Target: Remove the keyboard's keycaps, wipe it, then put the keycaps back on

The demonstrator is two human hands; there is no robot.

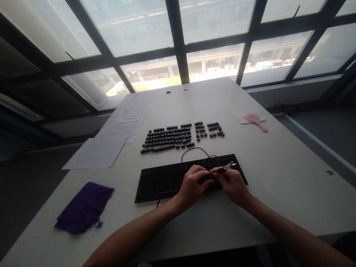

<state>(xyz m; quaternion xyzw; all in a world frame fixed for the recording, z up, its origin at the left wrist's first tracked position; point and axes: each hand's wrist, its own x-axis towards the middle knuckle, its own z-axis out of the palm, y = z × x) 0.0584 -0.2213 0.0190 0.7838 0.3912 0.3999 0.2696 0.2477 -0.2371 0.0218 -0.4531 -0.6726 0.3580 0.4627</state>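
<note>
Left hand (191, 184) and right hand (235, 184) meet over the keyboard (161, 181) at the tabletop's (278, 178) six o'clock. Right grip pinches a slim tool (227, 167) pointing two o'clock; left grip curls beside it, hold unclear.

Keycaps (182, 135) ahead, brush (256, 121) rt; gap btwn.
</note>
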